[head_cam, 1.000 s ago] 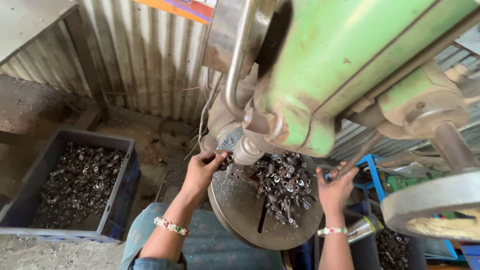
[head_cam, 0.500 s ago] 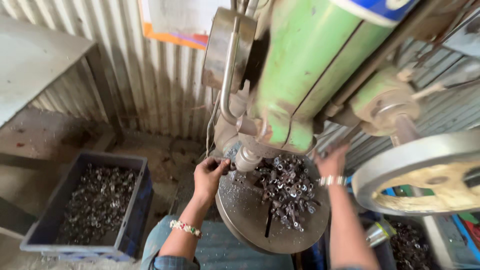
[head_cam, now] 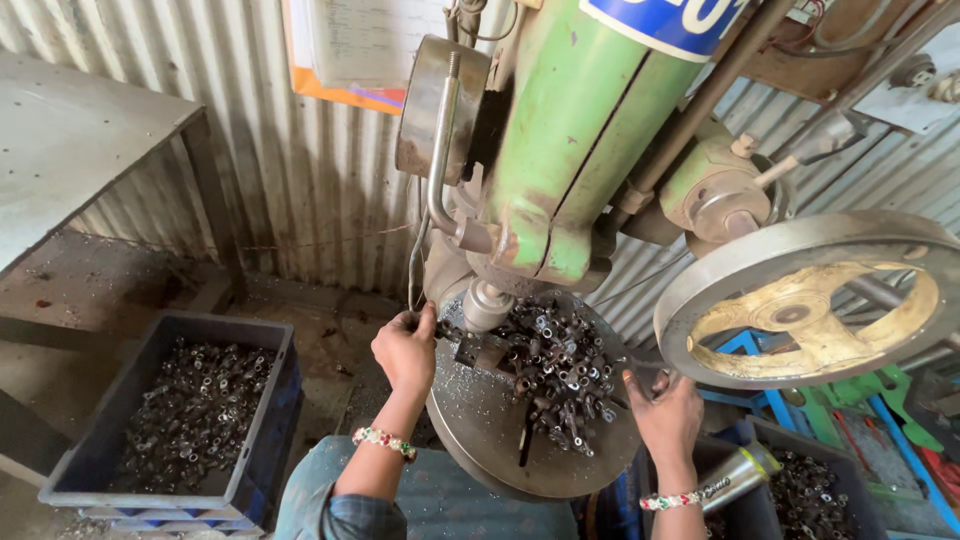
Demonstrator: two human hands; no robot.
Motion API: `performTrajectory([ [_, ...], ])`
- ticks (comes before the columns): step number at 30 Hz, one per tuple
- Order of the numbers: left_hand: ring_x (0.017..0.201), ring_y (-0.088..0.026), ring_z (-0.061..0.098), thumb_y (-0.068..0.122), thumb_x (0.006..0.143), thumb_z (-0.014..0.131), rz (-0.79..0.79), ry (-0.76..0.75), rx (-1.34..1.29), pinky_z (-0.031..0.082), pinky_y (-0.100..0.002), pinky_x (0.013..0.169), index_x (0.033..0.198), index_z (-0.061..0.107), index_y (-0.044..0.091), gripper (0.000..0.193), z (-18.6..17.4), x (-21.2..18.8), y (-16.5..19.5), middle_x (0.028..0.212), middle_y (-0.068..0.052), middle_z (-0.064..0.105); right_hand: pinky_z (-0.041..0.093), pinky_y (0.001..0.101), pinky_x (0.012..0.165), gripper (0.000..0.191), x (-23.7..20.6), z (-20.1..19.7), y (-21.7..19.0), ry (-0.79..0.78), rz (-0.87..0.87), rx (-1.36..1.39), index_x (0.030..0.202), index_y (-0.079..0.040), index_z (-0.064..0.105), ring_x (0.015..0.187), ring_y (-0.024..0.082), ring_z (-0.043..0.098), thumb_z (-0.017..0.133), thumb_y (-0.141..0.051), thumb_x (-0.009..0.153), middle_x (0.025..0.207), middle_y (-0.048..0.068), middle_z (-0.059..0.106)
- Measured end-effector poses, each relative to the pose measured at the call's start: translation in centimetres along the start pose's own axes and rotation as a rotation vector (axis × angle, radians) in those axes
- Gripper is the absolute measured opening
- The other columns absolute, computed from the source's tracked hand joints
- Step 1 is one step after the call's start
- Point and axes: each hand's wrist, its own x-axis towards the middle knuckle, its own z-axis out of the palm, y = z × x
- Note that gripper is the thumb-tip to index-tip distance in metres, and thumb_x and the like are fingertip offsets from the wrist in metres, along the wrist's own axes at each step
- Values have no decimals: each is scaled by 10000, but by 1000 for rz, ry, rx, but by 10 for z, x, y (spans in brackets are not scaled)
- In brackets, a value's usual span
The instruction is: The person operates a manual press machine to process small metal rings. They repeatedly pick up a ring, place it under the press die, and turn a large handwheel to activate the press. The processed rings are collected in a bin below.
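A green drill press stands over a round metal table that carries a heap of small metal sleeves and shavings. My left hand is at the table's left edge beside the spindle, fingers curled around something small that I cannot make out. My right hand rests at the right rim of the table, fingers closed on a dark handle-like part, right under the large handwheel. Both wrists wear beaded bracelets.
A dark blue crate of metal sleeves sits on the floor at left. Another bin of parts is at lower right, beside a steel cylinder. A grey bench stands at left before a corrugated wall.
The view has tilted up and back, showing more of the machine and handwheel. My right hand dropped from the table's upper right to its right rim. My left hand stayed by the spindle.
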Motion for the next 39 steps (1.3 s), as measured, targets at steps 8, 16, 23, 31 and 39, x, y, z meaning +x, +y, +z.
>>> performTrajectory([
  [8, 516, -189, 652, 405, 870, 755, -73, -26, -23, 546, -340, 629, 795, 762, -8, 420, 12, 9, -7, 542, -114, 666, 485, 433, 644, 508, 1, 10, 21, 21, -11, -108, 862, -5, 570, 611, 288, 573, 921, -333, 696, 688, 85, 559],
  [16, 486, -88, 527, 268, 885, 781, -154, -226, -184, 437, -297, 477, 804, 752, -29, 309, 27, 15, -30, 556, -34, 620, 504, 374, 684, 674, 7, 23, 6, 24, 45, -2, 1214, -21, 515, 670, 236, 546, 906, -276, 728, 786, 47, 526],
  [23, 471, -55, 440, 248, 910, 772, -234, -325, -437, 356, -265, 440, 818, 752, -31, 295, 32, 10, -38, 575, 30, 564, 506, 363, 786, 853, 64, 59, -14, -40, -48, 40, 1351, -6, 306, 826, 208, 581, 880, -254, 770, 924, 64, 549],
  [31, 479, -77, 464, 234, 899, 761, -223, -466, -394, 352, -293, 443, 822, 752, -32, 277, 37, 31, -24, 589, 20, 590, 456, 428, 1048, 912, 170, 108, -36, -37, -15, 3, 1550, 171, 22, 1207, 385, 534, 594, -135, 909, 1358, 305, 472],
  [39, 600, -168, 551, 284, 901, 709, -16, 232, -289, 501, -363, 635, 811, 710, -30, 327, -31, 35, -19, 607, -83, 603, 579, 386, 779, 722, 16, 42, 3, 37, -37, -83, 1316, 18, 457, 854, 232, 699, 966, -194, 849, 1144, 137, 716],
])
